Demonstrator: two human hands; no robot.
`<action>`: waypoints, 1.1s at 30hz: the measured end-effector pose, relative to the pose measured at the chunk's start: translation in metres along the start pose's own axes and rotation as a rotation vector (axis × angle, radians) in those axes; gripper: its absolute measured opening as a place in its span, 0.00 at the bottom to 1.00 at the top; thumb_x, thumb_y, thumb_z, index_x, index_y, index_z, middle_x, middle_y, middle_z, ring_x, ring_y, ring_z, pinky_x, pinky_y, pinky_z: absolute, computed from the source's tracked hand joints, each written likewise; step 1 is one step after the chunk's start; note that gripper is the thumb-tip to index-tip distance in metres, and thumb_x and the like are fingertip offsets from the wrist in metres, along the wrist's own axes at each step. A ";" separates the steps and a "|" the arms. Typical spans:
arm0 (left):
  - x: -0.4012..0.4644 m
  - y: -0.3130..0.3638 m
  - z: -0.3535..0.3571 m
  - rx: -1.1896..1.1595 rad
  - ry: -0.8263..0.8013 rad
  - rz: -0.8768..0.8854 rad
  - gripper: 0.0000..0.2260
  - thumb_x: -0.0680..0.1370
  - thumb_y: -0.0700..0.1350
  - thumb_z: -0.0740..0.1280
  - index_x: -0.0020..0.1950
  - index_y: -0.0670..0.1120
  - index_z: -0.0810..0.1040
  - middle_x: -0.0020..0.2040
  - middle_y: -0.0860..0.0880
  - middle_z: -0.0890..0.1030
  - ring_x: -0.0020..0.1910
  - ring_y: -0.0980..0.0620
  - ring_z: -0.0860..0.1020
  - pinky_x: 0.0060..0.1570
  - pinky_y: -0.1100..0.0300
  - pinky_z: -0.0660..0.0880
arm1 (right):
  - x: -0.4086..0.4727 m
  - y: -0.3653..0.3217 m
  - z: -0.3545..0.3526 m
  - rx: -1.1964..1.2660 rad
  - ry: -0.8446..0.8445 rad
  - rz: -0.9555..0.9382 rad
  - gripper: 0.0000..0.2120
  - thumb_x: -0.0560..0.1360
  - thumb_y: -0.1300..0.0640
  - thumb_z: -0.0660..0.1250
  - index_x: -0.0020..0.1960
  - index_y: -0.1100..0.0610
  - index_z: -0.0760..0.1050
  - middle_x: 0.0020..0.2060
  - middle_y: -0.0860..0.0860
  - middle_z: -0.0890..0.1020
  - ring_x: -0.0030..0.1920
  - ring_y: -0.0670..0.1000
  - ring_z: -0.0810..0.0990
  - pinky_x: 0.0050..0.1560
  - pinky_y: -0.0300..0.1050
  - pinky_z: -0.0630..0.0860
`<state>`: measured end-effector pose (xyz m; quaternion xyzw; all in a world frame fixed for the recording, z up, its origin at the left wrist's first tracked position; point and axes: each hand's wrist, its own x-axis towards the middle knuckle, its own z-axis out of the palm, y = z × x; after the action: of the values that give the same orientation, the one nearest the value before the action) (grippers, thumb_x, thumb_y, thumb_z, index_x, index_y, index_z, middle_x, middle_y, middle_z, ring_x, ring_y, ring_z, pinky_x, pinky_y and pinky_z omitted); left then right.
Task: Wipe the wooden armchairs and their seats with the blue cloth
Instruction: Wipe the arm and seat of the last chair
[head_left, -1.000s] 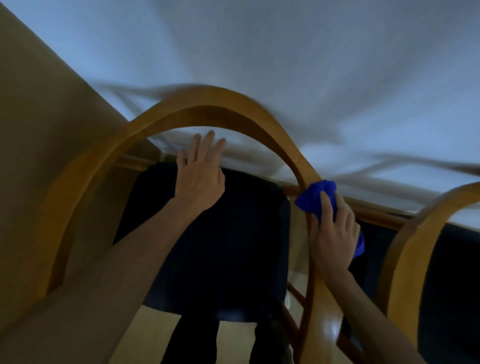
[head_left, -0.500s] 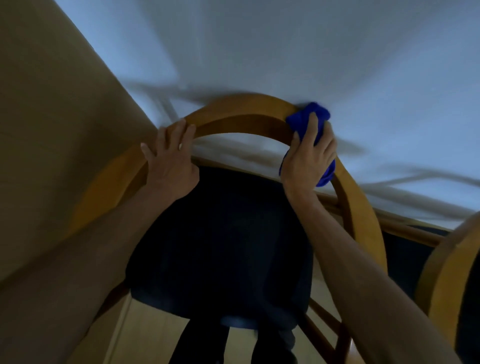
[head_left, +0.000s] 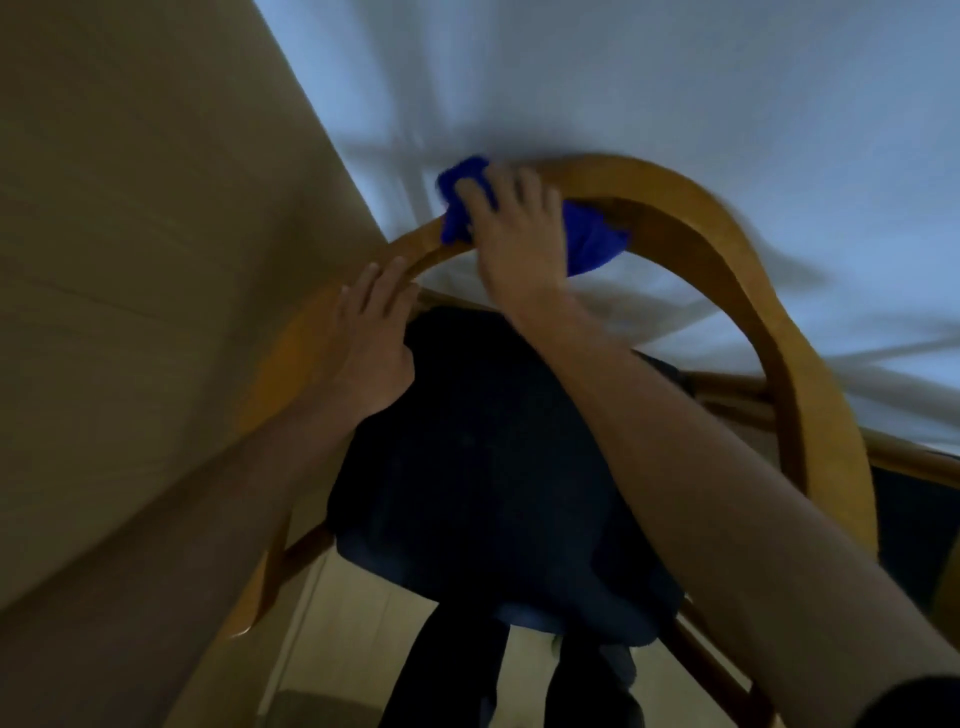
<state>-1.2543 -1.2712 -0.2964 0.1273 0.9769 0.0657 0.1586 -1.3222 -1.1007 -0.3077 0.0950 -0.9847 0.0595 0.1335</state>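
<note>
A wooden armchair with a curved arched back rail stands below me, pushed against a white-clothed table. Its dark blue seat fills the middle of the view. My right hand presses the blue cloth onto the top left of the arched rail, gripping it around the wood. My left hand rests with fingers extended on the left part of the same rail, just below the cloth. The picture is blurred by motion.
A white tablecloth covers the table beyond the chair. A tan wall or panel runs along the left. Part of a second armchair shows at the right edge. My dark trouser legs stand on light flooring.
My right hand has slid the blue cloth along the arched rail from its right side over the top to the left. My left hand has shifted from the seat's back edge onto the left rail.
</note>
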 end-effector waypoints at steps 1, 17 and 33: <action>-0.011 -0.001 0.001 -0.019 0.030 -0.016 0.28 0.75 0.38 0.62 0.75 0.42 0.61 0.78 0.43 0.53 0.77 0.44 0.51 0.74 0.46 0.52 | -0.009 -0.024 0.008 0.060 -0.084 -0.096 0.22 0.72 0.60 0.64 0.66 0.55 0.73 0.64 0.59 0.74 0.61 0.63 0.73 0.58 0.56 0.67; -0.100 -0.059 0.004 -0.379 0.439 -0.513 0.08 0.73 0.36 0.60 0.52 0.41 0.71 0.54 0.42 0.72 0.52 0.45 0.69 0.51 0.48 0.72 | -0.094 -0.173 0.002 0.398 -0.288 -0.430 0.26 0.69 0.54 0.72 0.66 0.53 0.72 0.66 0.53 0.73 0.62 0.58 0.71 0.54 0.56 0.72; -0.061 -0.026 0.015 -0.117 0.086 -0.400 0.40 0.76 0.63 0.60 0.78 0.49 0.44 0.77 0.39 0.43 0.76 0.35 0.45 0.74 0.41 0.50 | 0.003 -0.097 -0.015 0.758 -0.702 -0.115 0.19 0.83 0.50 0.52 0.69 0.53 0.72 0.65 0.54 0.76 0.64 0.52 0.73 0.65 0.50 0.69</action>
<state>-1.1992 -1.3110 -0.2973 -0.0815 0.9831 0.0951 0.1338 -1.3012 -1.1932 -0.2836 0.2048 -0.8727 0.3690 -0.2454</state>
